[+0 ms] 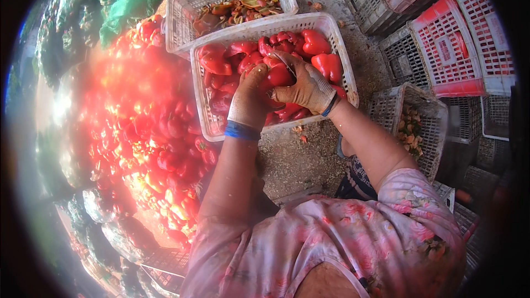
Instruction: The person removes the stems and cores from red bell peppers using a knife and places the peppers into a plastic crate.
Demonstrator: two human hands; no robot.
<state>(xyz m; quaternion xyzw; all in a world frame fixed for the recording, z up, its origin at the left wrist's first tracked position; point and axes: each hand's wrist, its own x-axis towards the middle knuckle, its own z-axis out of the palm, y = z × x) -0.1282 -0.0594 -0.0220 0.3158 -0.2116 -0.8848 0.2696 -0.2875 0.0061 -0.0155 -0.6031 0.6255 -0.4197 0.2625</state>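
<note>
Both my hands wear light work gloves and meet over a white plastic crate (346, 72) filled with red bell peppers. My left hand (248, 99) grips a red pepper (279, 74) from the left. My right hand (306, 85) is closed on a small knife (287, 65) whose blade lies against the same pepper. Other cut red peppers (317, 41) fill the crate around my hands.
A second white crate (179, 5) behind holds pepper scraps. A large heap of red peppers (149, 127) lies to the left, washed out by glare. A grey basket (428, 110) with scraps stands at right, with stacked red and grey crates (447, 44) beyond. Green net sacks (130, 0) sit far left.
</note>
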